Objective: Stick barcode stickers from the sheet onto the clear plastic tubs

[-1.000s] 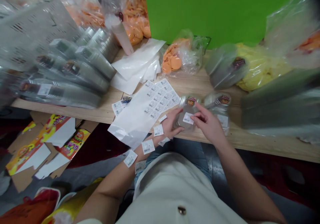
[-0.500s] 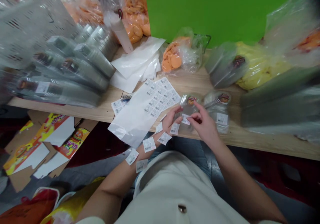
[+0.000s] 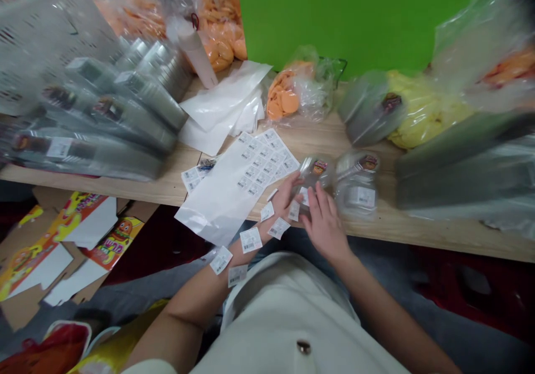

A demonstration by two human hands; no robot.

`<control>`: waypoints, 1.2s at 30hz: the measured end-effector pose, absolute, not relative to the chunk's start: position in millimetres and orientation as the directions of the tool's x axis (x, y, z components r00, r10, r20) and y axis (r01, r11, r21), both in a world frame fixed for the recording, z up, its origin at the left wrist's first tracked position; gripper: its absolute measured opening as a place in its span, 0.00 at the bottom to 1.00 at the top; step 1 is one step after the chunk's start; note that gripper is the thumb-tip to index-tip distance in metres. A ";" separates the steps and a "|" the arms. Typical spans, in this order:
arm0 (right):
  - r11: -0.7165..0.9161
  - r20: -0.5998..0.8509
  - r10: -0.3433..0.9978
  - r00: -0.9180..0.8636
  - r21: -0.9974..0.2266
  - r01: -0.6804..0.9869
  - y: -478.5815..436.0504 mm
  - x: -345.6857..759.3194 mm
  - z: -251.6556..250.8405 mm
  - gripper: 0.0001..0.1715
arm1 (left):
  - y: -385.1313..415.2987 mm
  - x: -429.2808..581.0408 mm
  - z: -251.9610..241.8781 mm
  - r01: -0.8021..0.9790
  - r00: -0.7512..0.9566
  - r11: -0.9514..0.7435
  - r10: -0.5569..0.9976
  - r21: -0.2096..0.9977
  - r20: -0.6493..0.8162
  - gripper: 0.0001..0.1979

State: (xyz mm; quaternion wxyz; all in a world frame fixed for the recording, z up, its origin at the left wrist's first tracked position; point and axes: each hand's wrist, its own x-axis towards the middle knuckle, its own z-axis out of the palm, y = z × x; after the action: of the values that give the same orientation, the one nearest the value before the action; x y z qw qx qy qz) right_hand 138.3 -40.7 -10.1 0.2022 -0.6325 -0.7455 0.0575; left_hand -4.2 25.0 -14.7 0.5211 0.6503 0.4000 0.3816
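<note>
A clear plastic container with a round burger sticker lies at the table's front edge. My left hand grips its left side, the fingers partly hidden behind the wrist stickers. Several white barcode labels are stuck along my left forearm and hand. My right hand lies with outstretched fingers on the container's front part, over a white label that is partly covered. Close on the right is another clear container, bearing a burger sticker and a barcode label. Label sheets rest left of my hands.
Stacked clear containers fill the left of the table; more stacks stand at right. Behind are a bag of orange discs, yellow bagged pieces, a pale bottle and a green panel. Printed cartons lie lower left.
My right hand has gone from pinching a label to lying with extended fingers over it on the container. My left hand stays at the container's left side. The view has shifted slightly.
</note>
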 end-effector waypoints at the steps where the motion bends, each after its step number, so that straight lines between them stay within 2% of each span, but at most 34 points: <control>1: 0.189 0.218 0.969 -0.118 -0.342 0.920 -39.0 138.5 -16.1 0.33 | 24.5 -8.9 -8.1 0.103 0.385 -0.118 0.920 0.988 0.069 0.27; 6: 0.242 0.314 0.942 -0.116 -0.401 0.884 -34.1 144.3 -8.3 0.32 | 27.0 -37.2 23.8 0.157 0.086 0.044 0.995 0.987 -0.058 0.22; 8: 0.292 0.375 0.919 -0.122 -0.438 0.850 -35.0 145.6 6.6 0.31 | 28.4 -41.4 36.6 0.052 0.224 0.138 0.964 0.989 -0.146 0.24; 10: 0.337 0.422 0.898 -0.127 -0.471 0.815 -35.6 149.3 20.7 0.29 | 29.6 -37.4 48.6 -0.087 0.470 0.272 0.859 0.958 -0.201 0.29; 12: 0.368 0.442 0.886 -0.143 -0.482 0.795 -35.6 160.8 30.8 0.28 | 31.0 -25.9 56.8 -0.136 0.602 0.381 0.765 0.915 -0.229 0.35; 17: 0.302 0.402 0.908 -0.117 -0.437 0.847 -40.3 221.6 44.5 0.25 | 35.2 14.1 59.6 -0.012 0.551 0.299 0.798 0.954 -0.243 0.45; 21: 0.311 0.319 0.932 -0.171 -0.464 0.829 -48.7 234.9 53.4 0.31 | 33.6 34.7 63.4 -0.128 0.612 0.377 0.758 0.918 -0.226 0.41; 24: 0.300 0.387 0.915 -0.115 -0.461 0.835 -51.7 216.0 58.1 0.40 | 28.4 41.5 65.2 -0.228 0.614 0.477 0.747 0.849 -0.255 0.40; 26: 0.289 0.414 0.906 -0.093 -0.441 0.850 -49.8 208.7 58.2 0.39 | 24.9 42.7 61.3 -0.225 0.649 0.514 0.713 0.828 -0.266 0.41; 28: 0.288 0.395 0.912 -0.111 -0.423 0.859 -44.4 216.0 53.8 0.35 | 23.2 41.6 53.9 -0.187 0.654 0.458 0.718 0.869 -0.238 0.42; 30: 0.279 0.353 0.926 -0.135 -0.400 0.873 -36.8 237.2 44.8 0.34 | 24.6 38.7 46.2 -0.101 0.570 0.285 0.802 0.953 -0.179 0.41; 32: 0.281 0.240 0.950 -0.200 -0.377 0.883 -29.0 263.3 33.8 0.31 | 28.5 34.4 41.4 0.044 0.506 0.085 0.857 0.995 -0.096 0.35; 34: 0.307 0.112 0.952 -0.286 -0.335 0.891 -22.2 281.5 26.0 0.28 | 33.3 29.3 40.0 0.155 0.532 -0.054 0.846 0.986 -0.038 0.26; 36: 0.329 0.109 0.944 -0.310 -0.288 0.899 -18.0 282.6 26.3 0.29 | 37.2 24.7 39.5 0.180 0.565 -0.101 0.825 0.979 -0.019 0.21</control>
State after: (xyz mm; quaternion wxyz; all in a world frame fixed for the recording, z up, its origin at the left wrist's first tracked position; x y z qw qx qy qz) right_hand 282.6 -18.0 26.3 0.1294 -0.5728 -0.8048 0.0866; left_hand 24.7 37.2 39.5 0.5611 0.6839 0.3673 0.2874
